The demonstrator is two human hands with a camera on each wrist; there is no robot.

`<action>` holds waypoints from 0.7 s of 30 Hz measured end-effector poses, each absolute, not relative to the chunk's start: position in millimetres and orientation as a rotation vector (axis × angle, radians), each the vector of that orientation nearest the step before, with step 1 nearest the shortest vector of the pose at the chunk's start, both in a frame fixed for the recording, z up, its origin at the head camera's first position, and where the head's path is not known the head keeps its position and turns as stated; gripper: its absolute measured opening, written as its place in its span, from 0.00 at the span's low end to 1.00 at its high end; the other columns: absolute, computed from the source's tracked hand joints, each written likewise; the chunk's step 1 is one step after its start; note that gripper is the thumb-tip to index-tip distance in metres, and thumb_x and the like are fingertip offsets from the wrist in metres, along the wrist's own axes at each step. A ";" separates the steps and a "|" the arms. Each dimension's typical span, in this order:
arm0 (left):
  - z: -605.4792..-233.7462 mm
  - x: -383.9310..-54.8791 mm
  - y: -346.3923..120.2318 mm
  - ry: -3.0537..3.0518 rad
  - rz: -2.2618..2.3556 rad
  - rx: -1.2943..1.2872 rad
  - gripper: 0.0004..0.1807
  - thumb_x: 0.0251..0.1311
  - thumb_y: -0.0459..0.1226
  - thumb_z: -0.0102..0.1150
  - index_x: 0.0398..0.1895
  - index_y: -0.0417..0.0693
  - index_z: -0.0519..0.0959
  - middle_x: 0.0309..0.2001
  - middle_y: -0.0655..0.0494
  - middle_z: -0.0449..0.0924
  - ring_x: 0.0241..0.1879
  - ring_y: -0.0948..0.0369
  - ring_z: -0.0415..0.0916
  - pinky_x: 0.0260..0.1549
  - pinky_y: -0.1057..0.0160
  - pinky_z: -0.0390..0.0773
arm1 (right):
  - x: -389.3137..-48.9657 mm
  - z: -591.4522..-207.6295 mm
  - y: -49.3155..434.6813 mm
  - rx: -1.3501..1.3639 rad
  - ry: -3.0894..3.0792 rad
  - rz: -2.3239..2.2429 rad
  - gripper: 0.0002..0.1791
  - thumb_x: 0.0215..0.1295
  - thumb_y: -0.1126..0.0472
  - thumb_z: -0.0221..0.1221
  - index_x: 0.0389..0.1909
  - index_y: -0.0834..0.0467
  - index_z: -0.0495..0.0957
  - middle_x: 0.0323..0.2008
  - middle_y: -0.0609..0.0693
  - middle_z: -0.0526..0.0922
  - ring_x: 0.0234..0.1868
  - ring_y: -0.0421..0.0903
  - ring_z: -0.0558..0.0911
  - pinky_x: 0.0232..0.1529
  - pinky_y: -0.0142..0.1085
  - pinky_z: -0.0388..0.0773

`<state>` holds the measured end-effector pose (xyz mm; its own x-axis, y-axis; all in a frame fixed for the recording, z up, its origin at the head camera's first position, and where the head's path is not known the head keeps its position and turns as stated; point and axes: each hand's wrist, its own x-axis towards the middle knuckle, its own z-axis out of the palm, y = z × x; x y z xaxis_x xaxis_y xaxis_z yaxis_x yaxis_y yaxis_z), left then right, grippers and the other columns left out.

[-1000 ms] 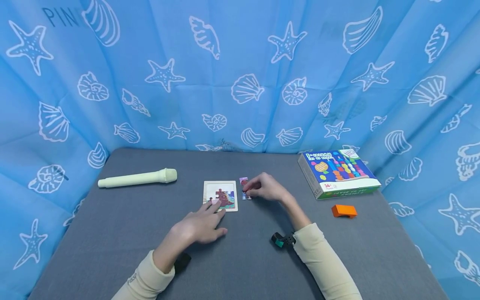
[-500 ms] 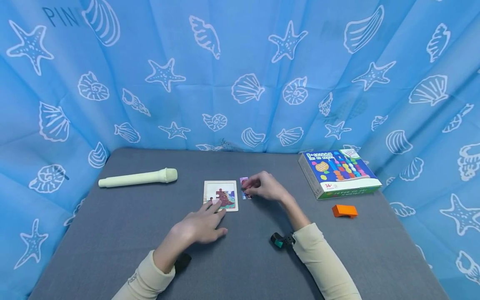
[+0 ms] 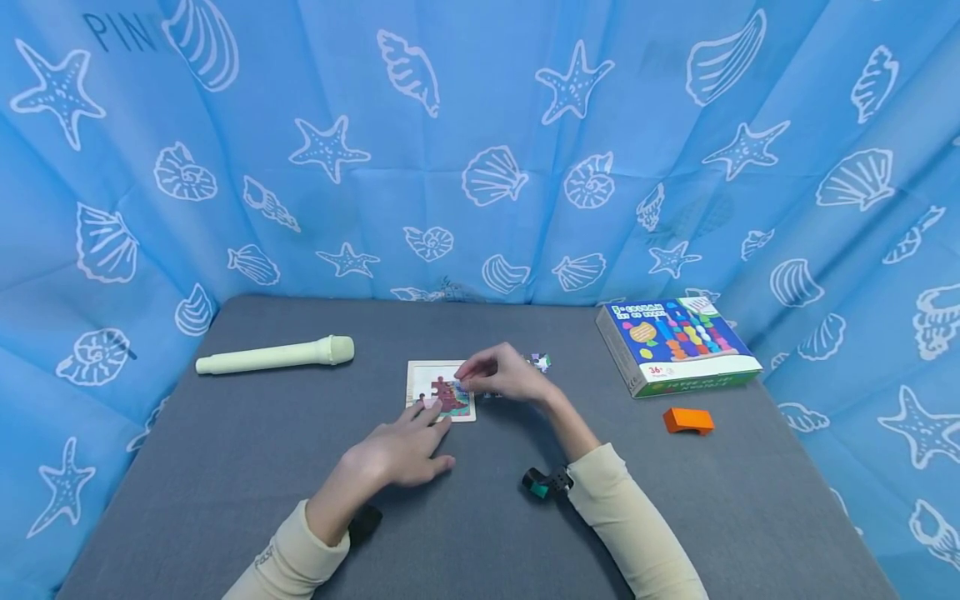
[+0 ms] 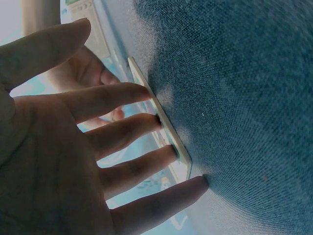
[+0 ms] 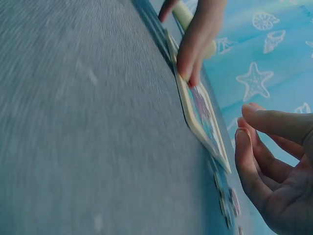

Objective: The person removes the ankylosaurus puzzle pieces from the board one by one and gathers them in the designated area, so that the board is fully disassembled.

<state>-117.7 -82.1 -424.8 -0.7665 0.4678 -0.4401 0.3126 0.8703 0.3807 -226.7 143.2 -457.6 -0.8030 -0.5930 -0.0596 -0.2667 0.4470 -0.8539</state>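
Note:
A small wooden jigsaw tray [image 3: 415, 367] lies mid-table, its red-brown picture partly laid in over a white base. My left hand [image 3: 401, 450] rests on the tray's near edge, fingers spread; in the left wrist view, three fingertips [image 4: 168, 152] touch the frame and the little finger is on the cloth. Over the tray's right side, my right hand [image 3: 506, 375] pinches a jigsaw piece between thumb and fingers, the piece mostly hidden by the fingertips. Loose jigsaw pieces [image 5: 223, 201] lie just right of the tray, partly under this hand.
Another jigsaw piece [image 3: 540, 362] lies beyond the right hand. A pale toy microphone [image 3: 276, 357] is at the left. At the right stand a blue game box [image 3: 678, 346] and an orange arched block [image 3: 688, 421]. A blue shell-print curtain [image 3: 480, 167] hangs behind the table.
My right hand has moved left from the loose pieces to above the tray's right side, uncovering a piece behind it. My left hand has stayed on the tray's near edge.

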 end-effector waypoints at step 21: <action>-426.6 -116.1 -83.7 2.516 0.390 0.597 0.38 0.80 0.53 0.58 0.85 0.47 0.64 0.90 0.47 0.50 0.90 0.44 0.45 0.75 0.25 0.66 | -225.4 -463.7 94.6 -0.616 2.606 -1.035 0.07 0.69 0.63 0.72 0.44 0.62 0.91 0.33 0.52 0.90 0.28 0.36 0.80 0.31 0.26 0.75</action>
